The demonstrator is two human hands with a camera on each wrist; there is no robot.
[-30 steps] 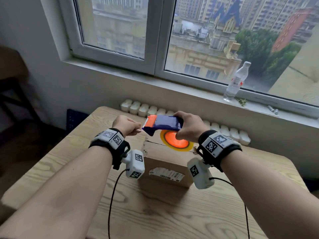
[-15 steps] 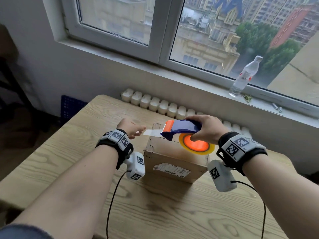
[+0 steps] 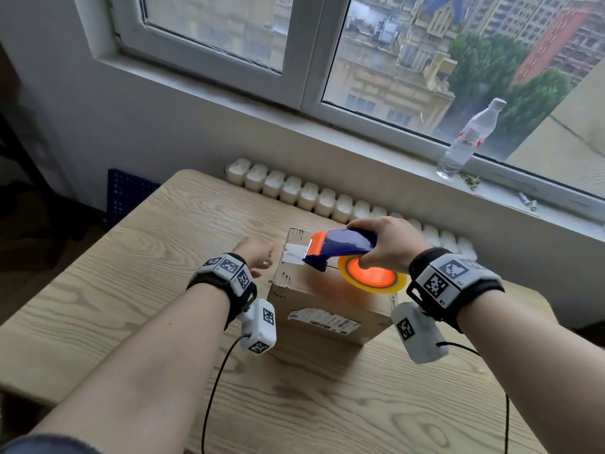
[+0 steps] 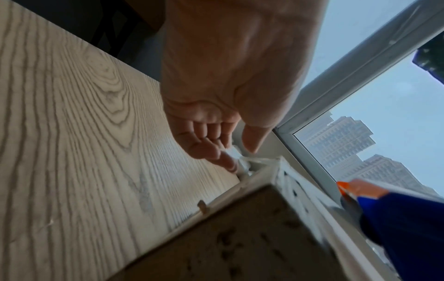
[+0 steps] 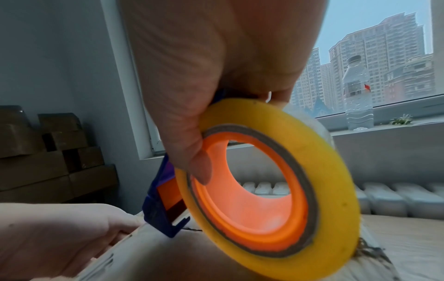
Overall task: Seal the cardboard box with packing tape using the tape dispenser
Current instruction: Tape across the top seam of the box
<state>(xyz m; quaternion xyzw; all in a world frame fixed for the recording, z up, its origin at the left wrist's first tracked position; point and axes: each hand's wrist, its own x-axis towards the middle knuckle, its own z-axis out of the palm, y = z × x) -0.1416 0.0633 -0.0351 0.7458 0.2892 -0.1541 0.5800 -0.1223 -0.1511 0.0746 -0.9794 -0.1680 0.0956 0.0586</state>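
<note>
Table point(image 3: 131, 290): tape dispenser point(image 3: 340, 245) lowered onto box point(image 3: 327, 299).

Both forearms are bare. Each wrist wears a black strap topped with a grey-white block printed with square black-and-white markers: the left wristband point(image 3: 226, 269) and the right wristband point(image 3: 453, 277). Below each strap hangs a white, rounded camera housing carrying the same kind of markers, the left housing point(image 3: 259, 326) and the right housing point(image 3: 419, 332). A thin black cable point(image 3: 214, 388) trails from each. A dark blue sleeve edge point(image 3: 42, 445) shows near the left elbow.
</note>
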